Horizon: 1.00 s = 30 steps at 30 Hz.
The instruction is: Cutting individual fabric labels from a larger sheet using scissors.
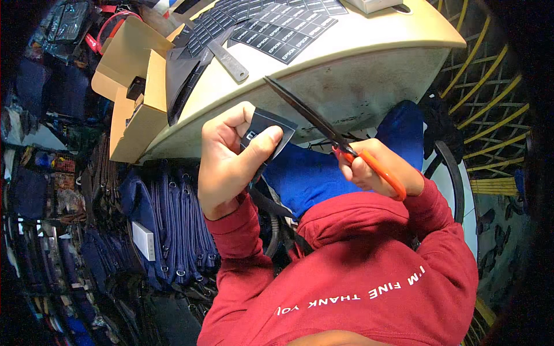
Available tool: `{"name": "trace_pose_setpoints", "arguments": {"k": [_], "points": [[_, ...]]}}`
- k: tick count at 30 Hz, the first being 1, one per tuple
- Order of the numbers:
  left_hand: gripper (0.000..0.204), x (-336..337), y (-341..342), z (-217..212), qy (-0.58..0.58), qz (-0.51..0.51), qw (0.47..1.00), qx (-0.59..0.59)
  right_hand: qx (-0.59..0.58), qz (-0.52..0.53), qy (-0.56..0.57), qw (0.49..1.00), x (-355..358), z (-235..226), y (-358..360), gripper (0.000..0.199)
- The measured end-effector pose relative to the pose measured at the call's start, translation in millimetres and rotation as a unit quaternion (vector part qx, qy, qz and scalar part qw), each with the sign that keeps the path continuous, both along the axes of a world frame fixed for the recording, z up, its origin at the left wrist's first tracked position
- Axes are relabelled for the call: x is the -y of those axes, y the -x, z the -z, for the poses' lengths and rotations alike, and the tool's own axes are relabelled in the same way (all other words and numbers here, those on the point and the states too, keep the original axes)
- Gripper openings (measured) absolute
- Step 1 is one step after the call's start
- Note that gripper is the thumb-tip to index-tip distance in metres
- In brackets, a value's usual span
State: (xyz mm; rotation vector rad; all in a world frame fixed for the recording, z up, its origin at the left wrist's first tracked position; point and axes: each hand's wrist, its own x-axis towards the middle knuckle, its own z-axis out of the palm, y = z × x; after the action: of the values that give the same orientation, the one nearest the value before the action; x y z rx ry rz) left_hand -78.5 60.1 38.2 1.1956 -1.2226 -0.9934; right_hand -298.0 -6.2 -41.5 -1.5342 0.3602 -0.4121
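Observation:
My left hand pinches a small black label piece between thumb and fingers, in front of the table's edge. White print shows on it beside my thumb. In my right hand is a pair of scissors with orange handles and dark blades. My fingers are in and around the handles. The blades point up and left toward the table, a little apart from the label piece. Whether the two blades are parted is hard to tell. On the table lie black printed label sheets and a grey metal ruler.
The pale table has a curved front edge. An open cardboard box with dark items stands at its left end. Dark blue straps hang at the lower left, beside a small white box. Yellow bars stand at the right.

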Motion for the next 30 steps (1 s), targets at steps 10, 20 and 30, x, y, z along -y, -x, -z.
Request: {"name": "trace_pose_setpoints", "arguments": {"k": [10,20,30], "points": [[0.025,-9.2,10.6,6.7,-0.020,-0.066,0.998,0.003,0.100,0.027,-0.042,0.994,-3.2,0.6,-12.3,0.048],[0.017,-33.3,-14.4,14.0,0.105,-0.195,0.974,0.040,0.068,0.019,-0.004,0.998,-0.3,1.4,-33.6,0.046],[0.038,-62.1,-48.9,22.5,0.240,-0.173,0.950,0.095,0.010,-0.012,0.053,0.998,-6.1,-15.1,-42.0,0.036]]}}
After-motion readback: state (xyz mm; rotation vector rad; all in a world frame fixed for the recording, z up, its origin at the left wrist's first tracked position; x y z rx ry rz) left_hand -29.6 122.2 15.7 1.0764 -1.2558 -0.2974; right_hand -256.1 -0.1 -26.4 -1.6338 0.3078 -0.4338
